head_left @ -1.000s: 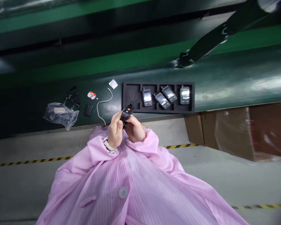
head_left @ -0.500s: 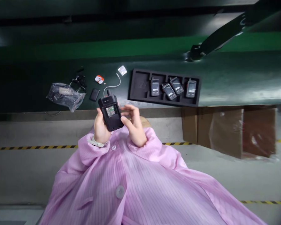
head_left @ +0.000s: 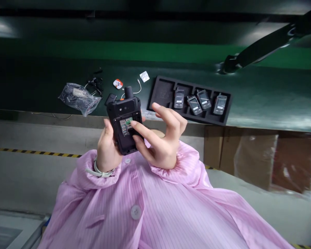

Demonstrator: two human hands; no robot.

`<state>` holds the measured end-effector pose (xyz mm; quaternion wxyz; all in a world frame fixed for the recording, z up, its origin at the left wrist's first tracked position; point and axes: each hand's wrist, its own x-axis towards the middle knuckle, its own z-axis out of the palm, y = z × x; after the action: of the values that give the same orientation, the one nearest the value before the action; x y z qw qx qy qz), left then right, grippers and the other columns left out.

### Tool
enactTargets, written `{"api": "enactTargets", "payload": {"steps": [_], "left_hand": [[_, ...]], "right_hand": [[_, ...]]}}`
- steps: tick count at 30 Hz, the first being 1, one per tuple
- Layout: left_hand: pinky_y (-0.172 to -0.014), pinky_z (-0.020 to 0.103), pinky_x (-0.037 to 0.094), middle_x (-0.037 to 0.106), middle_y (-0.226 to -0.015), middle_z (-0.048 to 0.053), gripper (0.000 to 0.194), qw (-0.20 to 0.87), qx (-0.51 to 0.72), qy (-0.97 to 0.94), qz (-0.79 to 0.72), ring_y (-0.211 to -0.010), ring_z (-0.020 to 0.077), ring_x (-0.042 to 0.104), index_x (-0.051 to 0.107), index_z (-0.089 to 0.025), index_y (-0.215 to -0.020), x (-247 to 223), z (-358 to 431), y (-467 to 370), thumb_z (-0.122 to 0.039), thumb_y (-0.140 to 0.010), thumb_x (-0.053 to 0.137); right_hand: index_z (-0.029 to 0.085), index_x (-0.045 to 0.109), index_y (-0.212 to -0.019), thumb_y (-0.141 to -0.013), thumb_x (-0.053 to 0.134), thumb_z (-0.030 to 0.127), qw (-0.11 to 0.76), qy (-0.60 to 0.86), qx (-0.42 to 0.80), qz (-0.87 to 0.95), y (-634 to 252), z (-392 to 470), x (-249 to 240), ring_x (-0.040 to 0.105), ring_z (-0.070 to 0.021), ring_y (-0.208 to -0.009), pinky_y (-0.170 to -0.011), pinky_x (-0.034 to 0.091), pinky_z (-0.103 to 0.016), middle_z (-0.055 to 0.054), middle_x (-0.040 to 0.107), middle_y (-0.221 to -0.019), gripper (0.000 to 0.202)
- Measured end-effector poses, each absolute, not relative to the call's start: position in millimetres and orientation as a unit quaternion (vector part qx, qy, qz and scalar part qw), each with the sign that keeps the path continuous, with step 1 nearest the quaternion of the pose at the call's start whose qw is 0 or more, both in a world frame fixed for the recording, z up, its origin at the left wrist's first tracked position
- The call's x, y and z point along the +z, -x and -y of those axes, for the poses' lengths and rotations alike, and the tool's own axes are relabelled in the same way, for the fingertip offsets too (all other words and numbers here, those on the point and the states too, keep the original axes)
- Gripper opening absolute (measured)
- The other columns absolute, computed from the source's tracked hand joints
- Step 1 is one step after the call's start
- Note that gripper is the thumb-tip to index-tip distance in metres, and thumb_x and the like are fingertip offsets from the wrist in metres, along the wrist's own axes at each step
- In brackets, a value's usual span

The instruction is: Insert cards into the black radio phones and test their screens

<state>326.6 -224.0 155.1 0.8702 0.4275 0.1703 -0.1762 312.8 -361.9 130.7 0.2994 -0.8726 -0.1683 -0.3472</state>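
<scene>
A black two-way radio (head_left: 124, 108), its back turned up toward me, rests in my left hand (head_left: 107, 148), with the thumb along its left edge and the other fingers behind it. The back is uncovered and shows card slots (head_left: 125, 127) in the battery bay. My right hand (head_left: 163, 138) is over the radio's right side. Its index fingertip touches the bay near the slots, the thumb is by the lower right edge, and the remaining fingers are apart. Whether a small card sits under the fingertip cannot be made out.
Behind the radio lie a black battery (head_left: 110, 99), an orange-and-white disc-like item (head_left: 118, 83), a white cable (head_left: 139, 86), a small white packet (head_left: 144, 76) and a clear plastic bag (head_left: 79, 98). A black foam tray (head_left: 162, 90) holds several radios. Cardboard boxes (head_left: 225, 148) stand below the bench.
The radio has come closer to my view. My right hand has moved from beside its edge onto the open back, with the index finger now stretched to the slots.
</scene>
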Motion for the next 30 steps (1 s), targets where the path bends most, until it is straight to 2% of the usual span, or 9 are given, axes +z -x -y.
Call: {"api": "enactTargets", "payload": {"steps": [5, 11, 18, 25, 30], "left_hand": [[-0.111, 0.044, 0.056, 0.079, -0.118, 0.01, 0.059, 0.854, -0.181, -0.455, -0.178, -0.138, 0.0294, 0.062, 0.075, -0.018, -0.113, 157.4, 228.5, -326.8, -0.063, -0.103, 0.038], [-0.11, 0.042, 0.057, 0.079, -0.117, 0.007, 0.05, 0.856, -0.137, -0.465, -0.181, -0.136, 0.0276, 0.063, 0.076, -0.02, -0.107, 158.2, 236.4, -329.4, -0.06, -0.102, 0.046], [-0.104, 0.033, 0.061, 0.079, -0.118, 0.004, 0.056, 0.858, -0.158, -0.456, -0.179, -0.131, 0.0221, 0.067, 0.077, -0.022, -0.11, 172.0, 235.2, -328.4, -0.052, -0.108, 0.03], [-0.11, 0.039, 0.059, 0.079, -0.118, 0.003, 0.061, 0.853, -0.181, -0.465, -0.155, -0.133, 0.024, 0.066, 0.077, -0.023, -0.105, 175.7, 231.7, -327.3, -0.057, -0.108, 0.026], [-0.113, 0.045, 0.055, 0.08, -0.115, 0.006, 0.059, 0.862, -0.186, -0.45, -0.143, -0.13, 0.0257, 0.067, 0.077, -0.022, -0.107, 177.0, 231.0, -330.3, -0.06, -0.106, 0.032]], "right_hand": [[0.024, 0.068, -0.116, -0.092, 0.064, 0.017, 0.277, 0.867, -0.375, 0.175, -316.9, 361.3, 130.3, 0.054, -0.0254, -0.124, -0.1, 0.057, -0.043, -0.011, 0.054, -0.139, 0.025], [0.025, 0.066, -0.113, -0.09, 0.06, 0.013, 0.371, 0.847, -0.323, 0.202, -316.9, 365.3, 122.4, 0.057, -0.0256, -0.131, -0.094, 0.063, -0.04, -0.008, 0.046, -0.15, 0.027], [0.026, 0.067, -0.117, -0.088, 0.061, 0.013, 0.388, 0.81, -0.394, 0.196, -314.9, 359.3, 119.7, 0.064, -0.0257, -0.123, -0.088, 0.067, -0.039, -0.008, 0.05, -0.145, 0.033], [0.026, 0.069, -0.109, -0.084, 0.062, 0.01, 0.401, 0.787, -0.427, 0.191, -314.0, 355.5, 123.9, 0.066, -0.0243, -0.12, -0.088, 0.067, -0.037, -0.006, 0.053, -0.138, 0.03], [0.037, 0.063, -0.118, -0.083, 0.067, 0.014, 0.493, 0.776, -0.359, 0.162, -307.5, 354.3, 124.2, 0.064, -0.0263, -0.124, -0.095, 0.064, -0.043, -0.002, 0.047, -0.142, 0.042]]}}
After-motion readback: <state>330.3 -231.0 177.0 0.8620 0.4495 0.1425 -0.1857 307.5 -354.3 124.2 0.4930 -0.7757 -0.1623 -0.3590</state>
